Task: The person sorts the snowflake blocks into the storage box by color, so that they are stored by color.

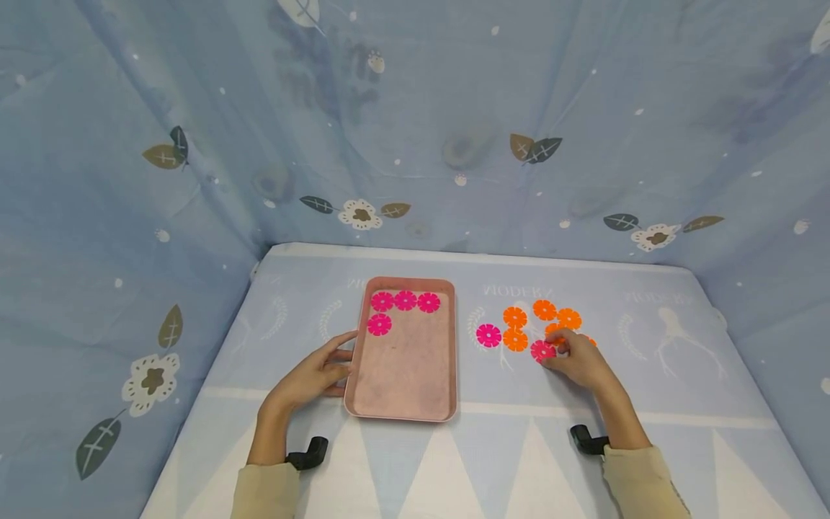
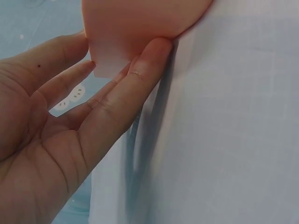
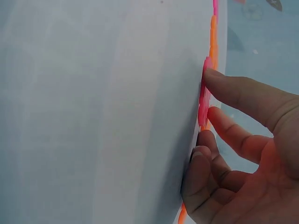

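My left hand [image 1: 314,371] is at the left side of a pink rectangular tray [image 1: 402,382]. In the left wrist view its fairly straight fingertips touch the tray's outer wall [image 2: 135,28]. Several magenta notched plastic discs [image 1: 379,324] lie flat inside the tray near its far end. To the right of the tray, my right hand [image 1: 581,362] pinches another magenta disc [image 1: 541,351] by its edges between thumb and index finger. That disc [image 3: 204,100] shows edge-on in the right wrist view, close to the cloth; the other fingers are curled beneath.
Several orange notched discs [image 1: 515,339] lie around the right hand, some partly hidden by it. One more magenta disc [image 1: 488,335] lies between them and the tray. Patterned cloth [image 1: 415,476] covers the table, and blue curtains [image 1: 415,108] hang at the back and sides.
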Motion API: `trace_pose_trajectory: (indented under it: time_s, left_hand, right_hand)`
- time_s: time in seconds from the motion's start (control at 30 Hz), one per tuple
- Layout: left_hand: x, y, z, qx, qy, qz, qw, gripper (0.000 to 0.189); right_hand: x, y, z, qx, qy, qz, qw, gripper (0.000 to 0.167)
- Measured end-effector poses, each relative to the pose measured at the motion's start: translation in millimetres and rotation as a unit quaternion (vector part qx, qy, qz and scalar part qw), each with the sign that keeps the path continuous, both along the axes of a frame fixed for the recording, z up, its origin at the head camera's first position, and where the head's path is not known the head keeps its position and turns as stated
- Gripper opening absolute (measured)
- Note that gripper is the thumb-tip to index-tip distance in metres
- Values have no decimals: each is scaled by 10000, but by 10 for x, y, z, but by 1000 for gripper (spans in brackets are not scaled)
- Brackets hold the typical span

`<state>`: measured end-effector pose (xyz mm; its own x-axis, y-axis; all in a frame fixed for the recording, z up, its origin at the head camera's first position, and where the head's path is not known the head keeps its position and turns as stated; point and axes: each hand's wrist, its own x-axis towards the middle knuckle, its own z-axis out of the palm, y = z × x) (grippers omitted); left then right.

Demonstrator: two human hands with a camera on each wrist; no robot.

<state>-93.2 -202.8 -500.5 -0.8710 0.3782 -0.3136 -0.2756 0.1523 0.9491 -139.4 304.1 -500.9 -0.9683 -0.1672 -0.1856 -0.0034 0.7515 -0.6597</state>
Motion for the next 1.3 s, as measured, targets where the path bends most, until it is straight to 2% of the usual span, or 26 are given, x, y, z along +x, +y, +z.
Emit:
trace_pose_trajectory:
  time_s: [0.2, 0.4, 0.77, 1.07, 1.3]
  left_hand:
    - [-1, -1, -3, -48, 29, 8, 10000, 64]
    - [4, 4, 0, -83, 33, 9, 10000, 64]
    - [9, 4, -10, -77, 43, 28, 10000, 64]
    - [10, 5, -13, -143, 34, 66, 9999, 64]
    - [10, 8, -7, -161, 14, 96, 9998, 64]
  right_hand:
    - [9, -8, 6, -147, -332, -248, 9990, 48]
    - [40, 5, 34, -267, -541, -574, 9965, 41]
    - [66, 66, 15, -883, -276, -893, 9917, 19]
    - [83, 55, 21, -1209, -441, -1008, 9865, 22]
    - [56, -37, 108, -1336, -350, -907, 9863, 24]
